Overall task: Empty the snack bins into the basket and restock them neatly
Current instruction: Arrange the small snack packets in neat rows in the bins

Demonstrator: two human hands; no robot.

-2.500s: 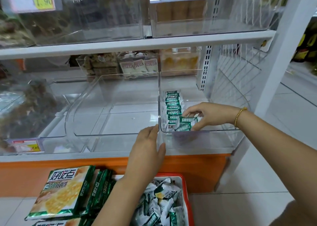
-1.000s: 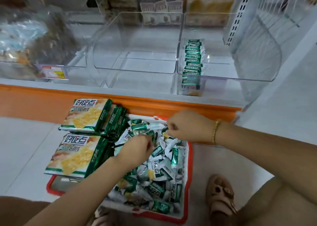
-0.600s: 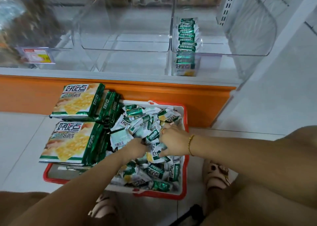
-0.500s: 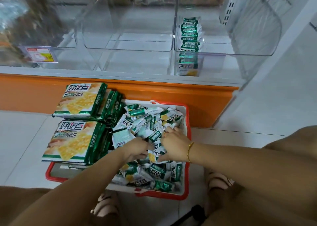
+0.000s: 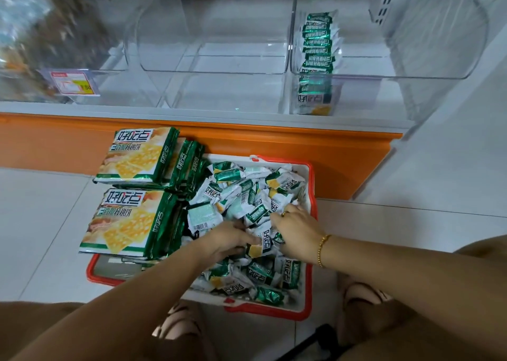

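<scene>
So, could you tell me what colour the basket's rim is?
The basket rim is red, clearest in the head view.

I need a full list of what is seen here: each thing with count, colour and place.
basket: one, red, on the floor
small packets: many, green and white, loose in basket
large bags: two stacks, green and yellow, basket's left side
bins: at least three, clear, on the shelf
packet row: one, green, rightmost bin
price tag: one, red and yellow, left bin front
sandals: two, beige, on the floor
left hand: one, among loose packets, grip unclear
right hand: one, gold bracelet, among loose packets
</scene>
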